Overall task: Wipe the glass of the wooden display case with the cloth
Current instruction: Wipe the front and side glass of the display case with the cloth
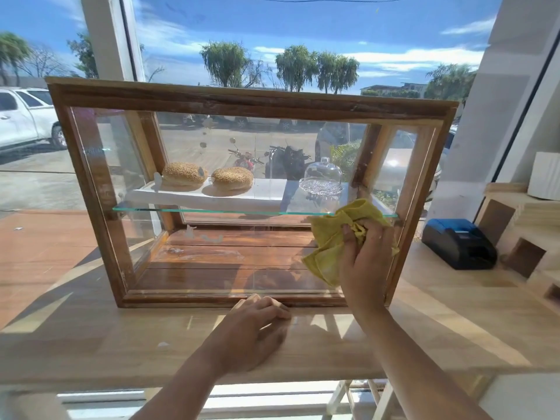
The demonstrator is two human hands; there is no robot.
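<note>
Yellow cloth (336,241) bunched in right hand (365,256), fingers curled round it, pressed on glass (212,237) at lower right of case (242,98). Left hand (257,325) flat on counter (454,328), fingers together, tips at case's bottom frame. 2 buns (185,173) and dome (322,174) on shelf inside. Printer (459,242) right of case.
</note>
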